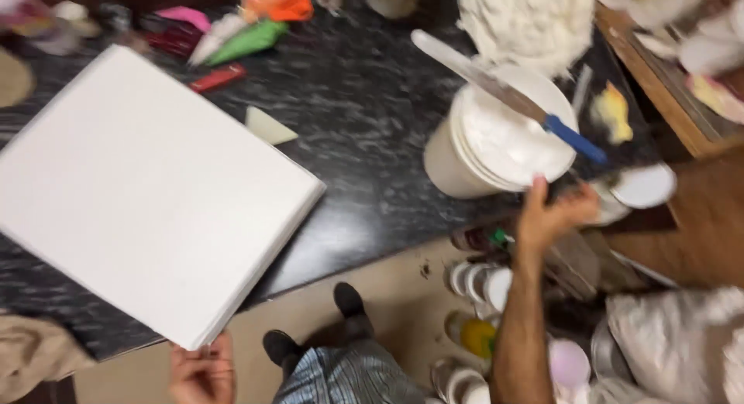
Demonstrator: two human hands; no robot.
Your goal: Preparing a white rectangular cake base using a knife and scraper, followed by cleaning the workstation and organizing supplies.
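Holding the near corner of one large white board (151,191), the left hand (203,371) has its fingers closed on that edge; the board lies flat on the dark marble counter (364,133), left of the white bucket (473,152). The right hand (552,214) is open, fingers apart, reaching up just below the bucket and touching nothing I can see. One blue-handled spatula (504,94) rests across the bucket. Behind the board lie three piping bags: white, green, orange. I judge the board is being positioned; the next move needs a steady grip.
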